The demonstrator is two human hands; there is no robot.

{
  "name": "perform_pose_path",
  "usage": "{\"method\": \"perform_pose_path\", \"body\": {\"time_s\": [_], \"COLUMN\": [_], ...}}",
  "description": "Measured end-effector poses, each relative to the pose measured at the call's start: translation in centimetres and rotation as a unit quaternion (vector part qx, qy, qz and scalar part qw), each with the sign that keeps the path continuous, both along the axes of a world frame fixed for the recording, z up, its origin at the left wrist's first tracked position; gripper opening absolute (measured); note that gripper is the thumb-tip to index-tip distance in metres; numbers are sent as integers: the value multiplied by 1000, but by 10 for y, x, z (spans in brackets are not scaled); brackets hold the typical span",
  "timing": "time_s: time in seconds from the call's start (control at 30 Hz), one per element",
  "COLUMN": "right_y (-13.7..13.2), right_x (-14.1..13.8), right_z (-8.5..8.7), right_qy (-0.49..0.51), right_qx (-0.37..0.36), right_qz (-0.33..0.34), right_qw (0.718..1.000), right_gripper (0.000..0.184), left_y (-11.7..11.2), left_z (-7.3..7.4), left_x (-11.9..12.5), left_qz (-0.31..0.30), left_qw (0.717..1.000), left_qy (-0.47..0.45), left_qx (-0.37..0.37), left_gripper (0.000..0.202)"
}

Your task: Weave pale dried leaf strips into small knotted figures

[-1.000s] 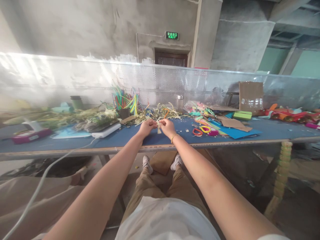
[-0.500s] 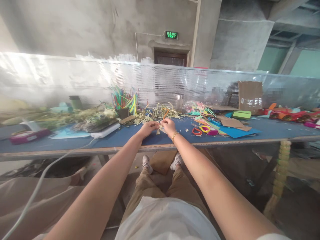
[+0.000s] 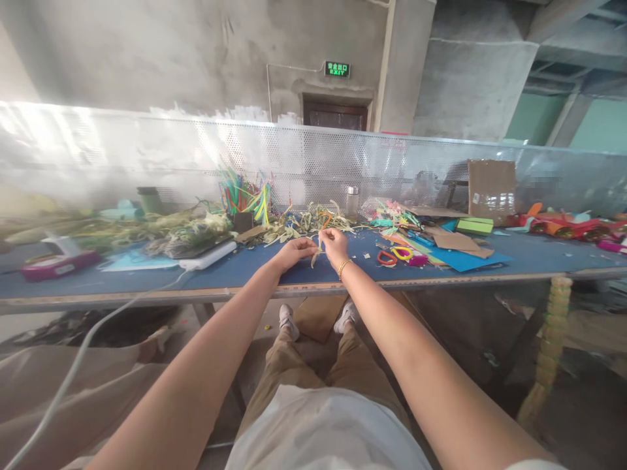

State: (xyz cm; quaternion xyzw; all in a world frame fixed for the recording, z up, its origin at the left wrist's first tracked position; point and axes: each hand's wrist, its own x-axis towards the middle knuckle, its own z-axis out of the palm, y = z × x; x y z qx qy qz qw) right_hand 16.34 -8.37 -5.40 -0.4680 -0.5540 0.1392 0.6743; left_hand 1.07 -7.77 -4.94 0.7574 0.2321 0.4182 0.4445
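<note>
Both arms reach out over the blue table. My left hand and my right hand meet above its middle, fingers pinched on a small pale straw strip that hangs between them. A gold bracelet circles my right wrist. A heap of pale straw strips lies just beyond the hands.
Coloured sticks stand in a holder at the back. Paper scraps and red and yellow loops lie to the right, a white power strip and green straw to the left. A perforated metal screen backs the table. Another person's leg shows at left.
My right hand has lifted slightly and the strip now hangs below the fingers. My left hand stays close beside it.
</note>
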Motion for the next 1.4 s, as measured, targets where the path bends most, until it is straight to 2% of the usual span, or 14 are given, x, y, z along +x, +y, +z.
{"method": "perform_pose_path", "body": {"time_s": [0.2,0.27,0.4,0.47,0.53,0.6,0.67,0.77,0.87,1.17,1.3,1.4], "right_y": [-4,-5,-6,-5,-4,-3,-2,-3,-4,-1,-2,-3], "right_x": [-3,-1,3,4,3,0,-2,-4,-5,-3,0,2], "right_z": [2,3,3,2,-1,-4,-6,-6,-4,-3,-2,-1], "right_qy": [-21,-48,-41,-28,-42,-62,-68,-65,-66,-70,-51,-23], "right_qx": [17,31,34,-8,-62,-83,-62,-17,-2,15,13,0], "right_qz": [59,28,-112,-119,-64,5,47,67,82,19,7,-6], "right_qw": [998,998,992,993,995,995,995,995,994,997,999,1000], "right_gripper": [23,25,41,43,42,41,35,29,28,30,30,32], "left_y": [-1,0,3,4,5,6,6,6,5,0,0,5], "left_z": [0,2,5,6,6,5,4,4,5,7,7,6], "left_x": [1,1,-1,-2,-2,-2,-1,-1,-1,1,0,-1], "left_qz": [35,60,146,142,128,125,120,107,105,108,93,93], "left_qw": [999,997,986,985,986,987,988,990,992,992,994,990], "left_qy": [3,-5,-77,-100,-102,-100,-97,-89,-76,-69,-56,-101], "left_qx": [32,47,34,8,-7,-10,-10,-2,8,-2,-2,-29], "left_gripper": [44,42,41,45,49,51,51,44,36,22,24,31]}}
